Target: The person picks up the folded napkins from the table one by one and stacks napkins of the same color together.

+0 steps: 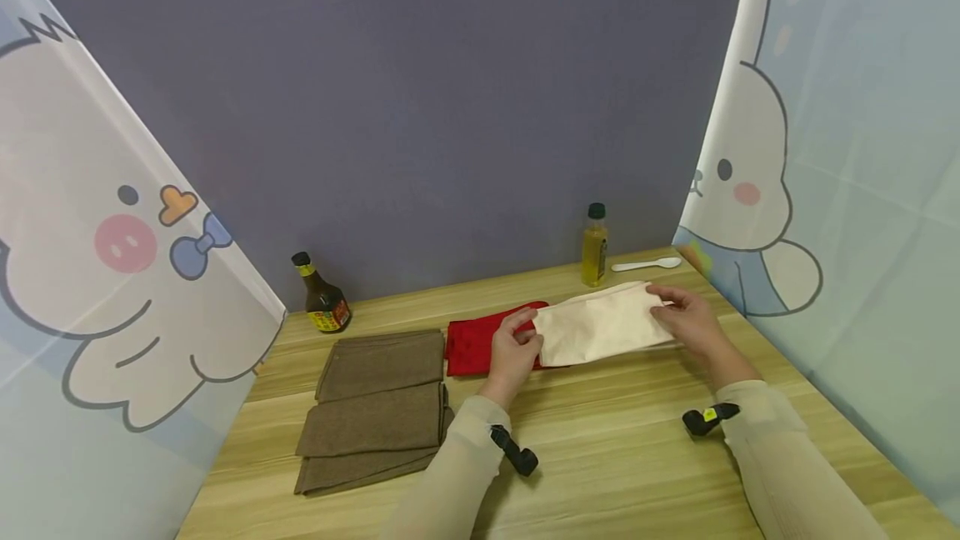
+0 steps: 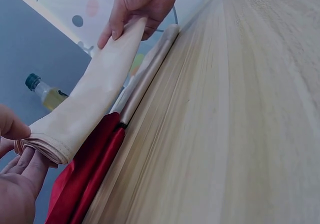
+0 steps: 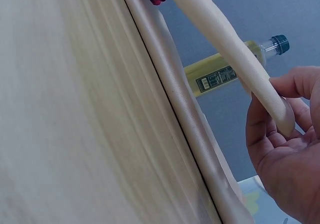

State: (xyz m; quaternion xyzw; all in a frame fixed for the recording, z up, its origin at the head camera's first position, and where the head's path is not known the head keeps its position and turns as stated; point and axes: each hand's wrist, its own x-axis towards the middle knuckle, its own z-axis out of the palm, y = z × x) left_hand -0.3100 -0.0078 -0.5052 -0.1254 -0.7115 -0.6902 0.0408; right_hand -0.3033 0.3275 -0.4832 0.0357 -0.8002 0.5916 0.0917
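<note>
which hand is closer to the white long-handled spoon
Right: the right hand is just on the near side of the white long-handled spoon, pinching one end of the folded cream cloth; the left hand is farther off, leftward, at the other end.

Wears long pale-cream sleeves (image 1: 783, 461), ending at the wrists. Carries a small black camera (image 1: 519, 455) on the left cuff, a matching camera (image 1: 697, 423) on the right, marked yellow. Shows bare hands (image 1: 693, 325).
</note>
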